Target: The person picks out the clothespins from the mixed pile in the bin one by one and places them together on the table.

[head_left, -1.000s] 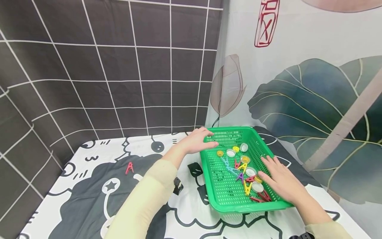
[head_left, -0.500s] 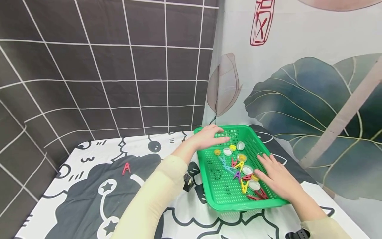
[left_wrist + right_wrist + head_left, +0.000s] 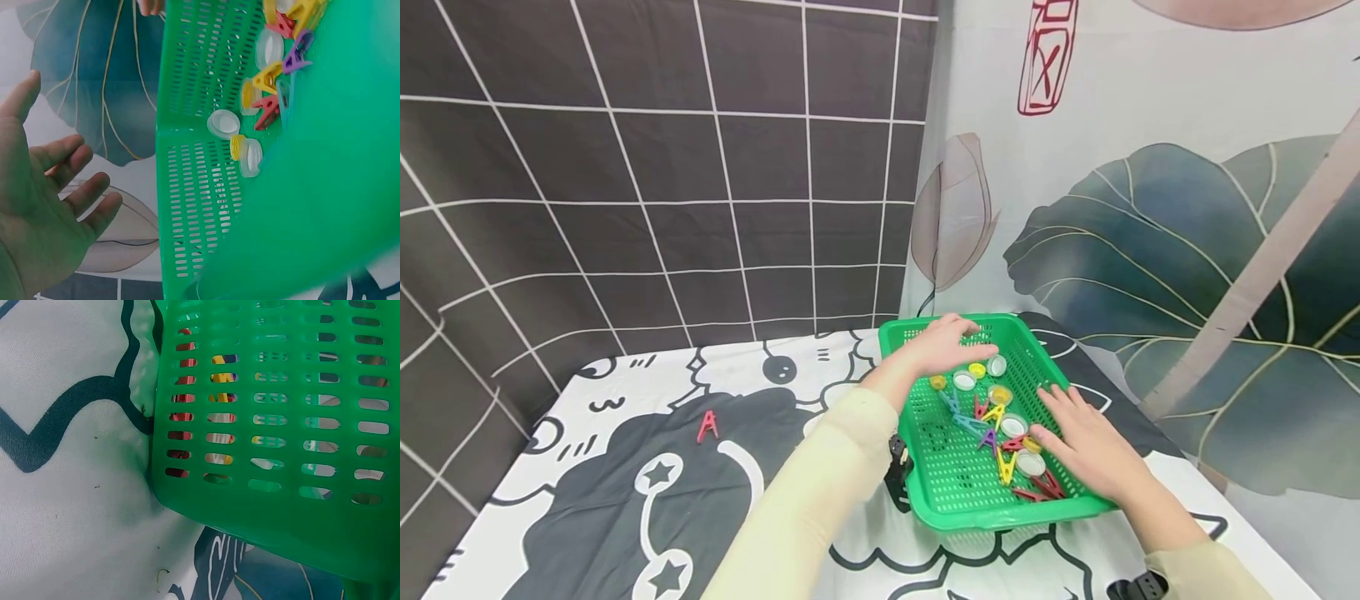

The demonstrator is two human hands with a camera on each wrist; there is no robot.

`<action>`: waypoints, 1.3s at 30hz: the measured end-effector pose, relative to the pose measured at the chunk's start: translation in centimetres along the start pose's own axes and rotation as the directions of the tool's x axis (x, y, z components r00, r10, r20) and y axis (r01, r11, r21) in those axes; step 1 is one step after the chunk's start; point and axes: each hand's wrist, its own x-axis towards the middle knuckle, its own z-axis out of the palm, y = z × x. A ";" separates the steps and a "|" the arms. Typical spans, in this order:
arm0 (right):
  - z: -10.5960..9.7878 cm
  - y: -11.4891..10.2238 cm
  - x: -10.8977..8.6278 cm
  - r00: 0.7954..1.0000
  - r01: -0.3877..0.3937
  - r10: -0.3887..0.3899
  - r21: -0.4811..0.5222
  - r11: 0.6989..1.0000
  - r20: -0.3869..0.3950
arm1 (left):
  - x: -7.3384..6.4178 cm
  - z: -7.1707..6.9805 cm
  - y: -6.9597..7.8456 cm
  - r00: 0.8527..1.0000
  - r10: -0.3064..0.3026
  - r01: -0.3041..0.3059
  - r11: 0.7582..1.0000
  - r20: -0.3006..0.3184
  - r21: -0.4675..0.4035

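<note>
A green plastic basket with slotted walls holds several clothespins and round bottle caps. Among them are a yellow clothespin, a purple clothespin, a light blue clothespin and a white cap. My left hand hovers above the basket's back left part, fingers spread and slightly bent, nothing in it. The left wrist view shows that palm bare. At the basket's right side, my right hand lies with fingers extended over the wall. The right wrist view shows only the basket's outer wall.
A red clothespin lies alone on the black, white and grey patterned cloth, well left of the basket. A dark grid-patterned curtain and a leaf-printed white curtain hang behind the table.
My left hand has moved right, from the basket's left rim to over its inside. The right hand stays at the right side. The head view has turned slightly right.
</note>
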 end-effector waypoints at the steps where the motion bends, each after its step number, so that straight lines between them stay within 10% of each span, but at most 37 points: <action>1: 0.0 0.0 0.0 1.000 0.000 0.000 0.000 1.000 -0.001 | 0.1 0.0 0.1 1.000 -0.005 0.005 1.000 -0.002 -0.007; 26: 0.1 -0.2 -0.2 1.000 -0.005 0.005 -0.019 1.000 -0.004 | 1.6 1.2 -0.5 1.000 -0.023 0.023 1.000 0.009 0.006; 39: 0.2 0.0 -0.2 1.000 -0.003 0.003 -0.014 1.000 -0.003 | 2.5 4.2 -0.2 0.999 -0.014 0.008 0.992 0.051 0.127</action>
